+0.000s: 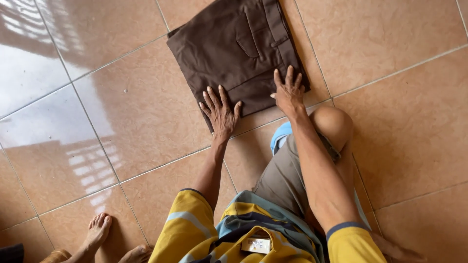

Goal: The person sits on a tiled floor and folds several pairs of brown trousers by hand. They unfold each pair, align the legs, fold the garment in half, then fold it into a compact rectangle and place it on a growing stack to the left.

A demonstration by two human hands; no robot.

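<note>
Two bare feet [100, 231] of another person rest on the tiled floor [122, 126], far below and left of the folded brown trousers [234, 48]. The left hand [219, 112] lies flat with fingers spread on the trousers' near edge. The right hand [288, 91] presses flat beside it. Neither hand grips.

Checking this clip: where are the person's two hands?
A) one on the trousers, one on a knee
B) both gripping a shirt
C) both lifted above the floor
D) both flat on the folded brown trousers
D: the left hand and right hand lie palm-down, fingers spread, on the near edge of the folded brown trousers.
</note>
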